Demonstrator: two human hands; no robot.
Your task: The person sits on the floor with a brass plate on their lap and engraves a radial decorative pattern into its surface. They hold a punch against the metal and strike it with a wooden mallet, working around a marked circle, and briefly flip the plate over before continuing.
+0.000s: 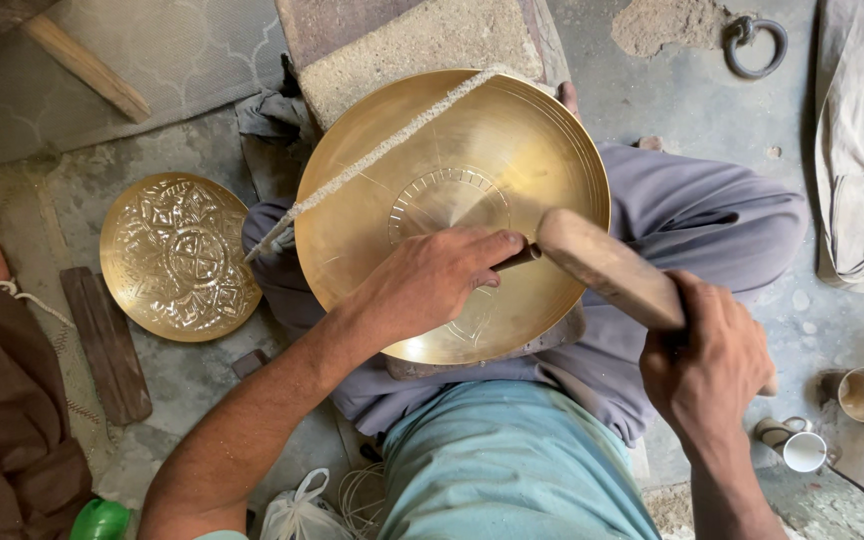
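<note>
Left hand (432,280) pinches a thin chisel (517,258), tip hidden, on the smooth brass bowl (392,200) at centre. Right hand (707,365) fists a rough wooden mallet (607,265).

The left hand (432,280) hides the chisel's (518,258) tip on the brass plate (452,170)

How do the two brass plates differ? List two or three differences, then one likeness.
The lap plate is larger than the floor plate. The lap plate is mostly smooth, with faint lines; the floor plate is covered in embossed pattern. The left hand rests on the lap plate; the floor plate lies untouched. Both are round and golden.
</note>
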